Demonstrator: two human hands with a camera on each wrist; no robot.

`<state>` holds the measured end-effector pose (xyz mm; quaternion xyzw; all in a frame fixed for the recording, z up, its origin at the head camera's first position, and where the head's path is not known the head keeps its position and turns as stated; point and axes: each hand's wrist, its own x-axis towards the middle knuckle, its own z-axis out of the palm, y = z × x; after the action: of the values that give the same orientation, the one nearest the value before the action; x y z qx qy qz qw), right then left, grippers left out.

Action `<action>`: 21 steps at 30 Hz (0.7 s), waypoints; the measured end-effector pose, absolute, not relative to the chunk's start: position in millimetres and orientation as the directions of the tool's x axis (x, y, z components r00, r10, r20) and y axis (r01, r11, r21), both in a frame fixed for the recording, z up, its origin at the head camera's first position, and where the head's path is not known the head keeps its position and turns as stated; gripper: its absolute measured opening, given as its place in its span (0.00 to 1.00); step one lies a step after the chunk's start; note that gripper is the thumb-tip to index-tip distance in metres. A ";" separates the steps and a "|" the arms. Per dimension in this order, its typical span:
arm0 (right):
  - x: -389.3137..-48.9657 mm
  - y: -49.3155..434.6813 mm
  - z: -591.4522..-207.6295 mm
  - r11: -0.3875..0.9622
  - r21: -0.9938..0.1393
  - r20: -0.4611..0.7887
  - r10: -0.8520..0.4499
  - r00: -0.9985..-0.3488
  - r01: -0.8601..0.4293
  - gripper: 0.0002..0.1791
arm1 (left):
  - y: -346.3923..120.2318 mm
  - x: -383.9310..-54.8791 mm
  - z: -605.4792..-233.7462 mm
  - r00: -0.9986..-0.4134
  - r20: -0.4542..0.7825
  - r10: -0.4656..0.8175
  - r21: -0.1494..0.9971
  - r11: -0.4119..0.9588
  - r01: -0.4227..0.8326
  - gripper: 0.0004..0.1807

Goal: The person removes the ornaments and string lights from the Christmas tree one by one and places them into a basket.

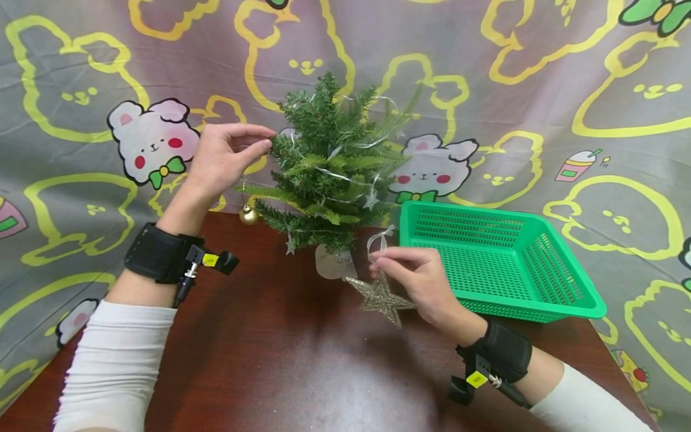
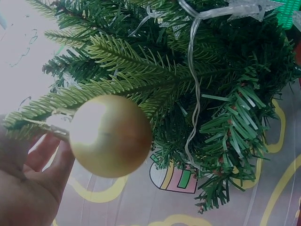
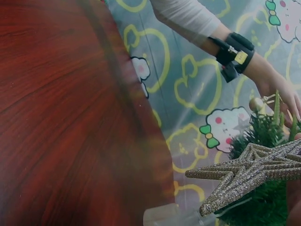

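A small artificial Christmas tree (image 1: 335, 162) stands upright on the table, strung with clear wire and small stars. At its upper left, my left hand (image 1: 224, 156) pinches a branch tip between thumb and fingers. A gold ball ornament (image 1: 249, 215) hangs from a lower branch beneath that hand. In the left wrist view the ball (image 2: 110, 136) and greenery hide the fingertips. To the front right of the trunk, my right hand (image 1: 418, 279) pinches the ribbon loop (image 1: 382, 240) of a glittery gold star ornament (image 1: 382, 298). The star (image 3: 254, 169) looks large in the right wrist view.
A green plastic basket (image 1: 585, 294) with slotted walls sits right of the tree, close beyond my right hand. The tree's pale base (image 1: 326, 264) rests on the dark red wooden table (image 1: 259, 366). A patterned cloth (image 1: 513, 36) hangs behind.
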<state>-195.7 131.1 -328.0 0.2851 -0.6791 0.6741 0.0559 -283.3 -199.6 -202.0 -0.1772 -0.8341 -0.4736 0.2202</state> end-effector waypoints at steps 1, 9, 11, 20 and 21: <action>-196.0 132.8 -327.0 -0.082 -0.884 0.462 -0.306 -0.832 -0.460 0.12 | -199.6 -283.4 -201.9 -0.841 0.535 0.086 0.712 0.490 0.503 0.14; -200.1 147.2 -320.0 -0.102 -0.889 0.456 -0.257 -0.852 -0.445 0.09 | -200.2 -283.0 -201.4 -0.840 0.536 0.088 0.704 0.502 0.502 0.14; -201.3 151.0 -318.6 -0.101 -0.894 0.448 -0.244 -0.860 -0.437 0.09 | -200.2 -282.4 -201.5 -0.840 0.535 0.090 0.707 0.497 0.503 0.15; -207.2 170.1 -315.0 -0.105 -0.898 0.440 -0.174 -0.881 -0.428 0.10 | -200.1 -282.9 -201.9 -0.831 0.548 0.095 0.701 0.491 0.518 0.14; -208.0 171.9 -314.5 -0.103 -0.898 0.440 -0.167 -0.883 -0.428 0.10 | -200.0 -283.1 -201.8 -0.829 0.551 0.096 0.697 0.493 0.521 0.14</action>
<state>-208.0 171.9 -314.5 0.2241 -0.6635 0.7079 0.0923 -283.1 -200.0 -201.8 -0.1847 -0.8338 -0.4682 0.2269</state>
